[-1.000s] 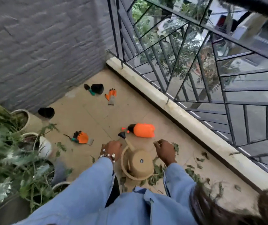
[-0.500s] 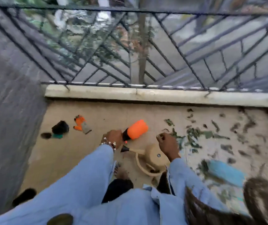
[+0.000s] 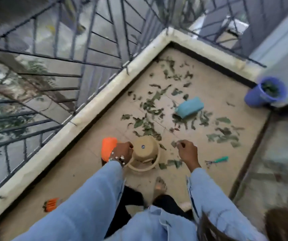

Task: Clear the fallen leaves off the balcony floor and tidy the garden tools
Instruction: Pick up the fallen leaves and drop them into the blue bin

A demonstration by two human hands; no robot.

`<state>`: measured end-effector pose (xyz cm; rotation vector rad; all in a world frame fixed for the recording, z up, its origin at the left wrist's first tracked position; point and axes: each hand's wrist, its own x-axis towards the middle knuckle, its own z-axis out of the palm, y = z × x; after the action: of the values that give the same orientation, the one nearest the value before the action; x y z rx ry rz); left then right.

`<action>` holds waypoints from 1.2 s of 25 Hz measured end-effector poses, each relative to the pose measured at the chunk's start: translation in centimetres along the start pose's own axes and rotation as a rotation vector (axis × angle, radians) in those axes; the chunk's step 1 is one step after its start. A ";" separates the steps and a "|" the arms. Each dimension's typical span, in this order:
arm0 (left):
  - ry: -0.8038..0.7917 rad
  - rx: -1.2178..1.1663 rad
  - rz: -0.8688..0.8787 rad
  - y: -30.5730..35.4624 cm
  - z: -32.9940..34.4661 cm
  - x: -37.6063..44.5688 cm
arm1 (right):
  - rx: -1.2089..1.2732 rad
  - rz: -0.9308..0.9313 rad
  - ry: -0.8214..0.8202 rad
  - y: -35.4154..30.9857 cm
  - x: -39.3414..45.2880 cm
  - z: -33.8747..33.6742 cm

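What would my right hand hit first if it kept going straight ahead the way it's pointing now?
Probably the loose leaf right at the fingertips of your right hand, then the thicker scattered leaves on the balcony floor. Depth is hard to judge, so the hand may be above them.

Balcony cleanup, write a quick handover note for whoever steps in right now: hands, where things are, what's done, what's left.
Left hand: curled against the tan watering can; grip unclear.
Right hand: pinching a leaf.
Leaves: strewn across the floor toward the corner; the purple bucket by the wall already holds some greenery.
Tools loose: orange sprayer beside the can, blue pouch among the leaves, teal hand tool, orange glove.
Left: gather the leaves, tidy the tools.
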<state>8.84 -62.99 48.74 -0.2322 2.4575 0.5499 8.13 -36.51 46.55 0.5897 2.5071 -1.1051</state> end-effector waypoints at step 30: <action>-0.288 -0.003 0.445 -10.9 37.0 29.8 | 0.210 0.443 0.064 34.2 18.9 36.7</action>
<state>7.39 -57.74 0.38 0.3789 2.2254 0.7164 13.91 -38.90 -6.70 1.1858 2.1657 -1.1887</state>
